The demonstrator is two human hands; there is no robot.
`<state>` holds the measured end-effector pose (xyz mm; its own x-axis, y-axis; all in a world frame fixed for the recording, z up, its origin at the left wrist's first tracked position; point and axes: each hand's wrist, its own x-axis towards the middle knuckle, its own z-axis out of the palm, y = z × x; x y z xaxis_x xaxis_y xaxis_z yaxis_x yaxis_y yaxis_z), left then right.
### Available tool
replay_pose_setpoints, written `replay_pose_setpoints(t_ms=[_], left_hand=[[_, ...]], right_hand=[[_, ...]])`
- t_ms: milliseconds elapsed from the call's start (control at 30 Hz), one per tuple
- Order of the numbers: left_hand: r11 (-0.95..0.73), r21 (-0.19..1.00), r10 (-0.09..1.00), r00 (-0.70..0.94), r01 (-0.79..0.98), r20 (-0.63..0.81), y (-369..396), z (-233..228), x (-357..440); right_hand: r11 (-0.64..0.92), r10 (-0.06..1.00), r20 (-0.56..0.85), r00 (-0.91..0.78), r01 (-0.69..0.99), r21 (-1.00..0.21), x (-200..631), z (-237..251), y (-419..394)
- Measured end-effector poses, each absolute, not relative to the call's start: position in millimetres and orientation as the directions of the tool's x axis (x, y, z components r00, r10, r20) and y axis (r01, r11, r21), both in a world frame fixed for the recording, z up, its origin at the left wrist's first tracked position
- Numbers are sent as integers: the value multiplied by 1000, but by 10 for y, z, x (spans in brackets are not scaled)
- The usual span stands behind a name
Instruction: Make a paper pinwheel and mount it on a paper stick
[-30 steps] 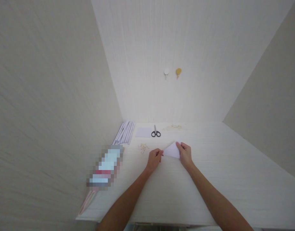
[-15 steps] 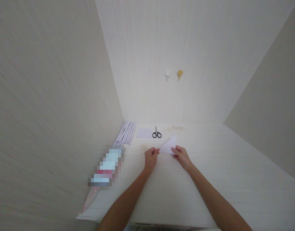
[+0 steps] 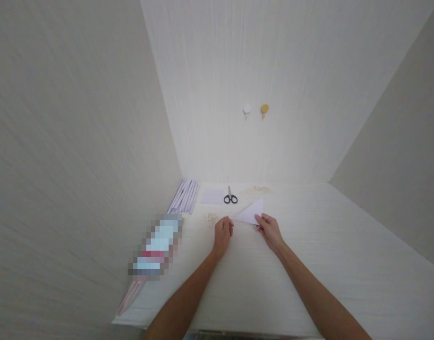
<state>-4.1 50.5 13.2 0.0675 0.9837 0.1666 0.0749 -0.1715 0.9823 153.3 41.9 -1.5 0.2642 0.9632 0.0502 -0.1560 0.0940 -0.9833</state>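
One piece of white paper [image 3: 250, 212], in a three-cornered shape, is in the right hand [image 3: 271, 230]. It is over the middle of the table [image 3: 309, 274], in front of the scissors [image 3: 230, 198] and a bit to their right. I can't tell if any of it touches the table.

I think the paper is very light. It looks thin but a little stiff, because it sticks out flat from the hand and does not flop. It may bend or crease if it is squeezed hard, and the thin point on the left looks easiest to crumple. A soft pinch on the wide right side, where the hand is now, seems a good place to hold it.

The right fingers are pinched narrow on the paper's lower right edge, thumb on top and the others tucked under. The left hand [image 3: 222, 234] is just beside the paper's thin point, with a small gap between them. Its fingers are curled in. From here I can't tell if the tips meet or if something small is hidden inside.
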Motion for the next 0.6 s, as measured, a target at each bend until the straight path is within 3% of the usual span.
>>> replay_pose_setpoints(t_ms=[133,333,500,600], left_hand=[[-196,975,980,57,104,191,505,107,-28],[-300,932,941,-99,201,324,540,113,-95],[-534,794,845,148,289,514,500,84,-78],[-597,746,801,273,295,533,476,57,-48]], right_hand=[[88,964,45,261,-157,-984,1519,-12,424],[46,974,27,226,-77,-996,1513,-6,390],[48,974,44,222,-15,-999,1498,-10,370],[51,977,52,205,8,-999,1480,-1,362]])
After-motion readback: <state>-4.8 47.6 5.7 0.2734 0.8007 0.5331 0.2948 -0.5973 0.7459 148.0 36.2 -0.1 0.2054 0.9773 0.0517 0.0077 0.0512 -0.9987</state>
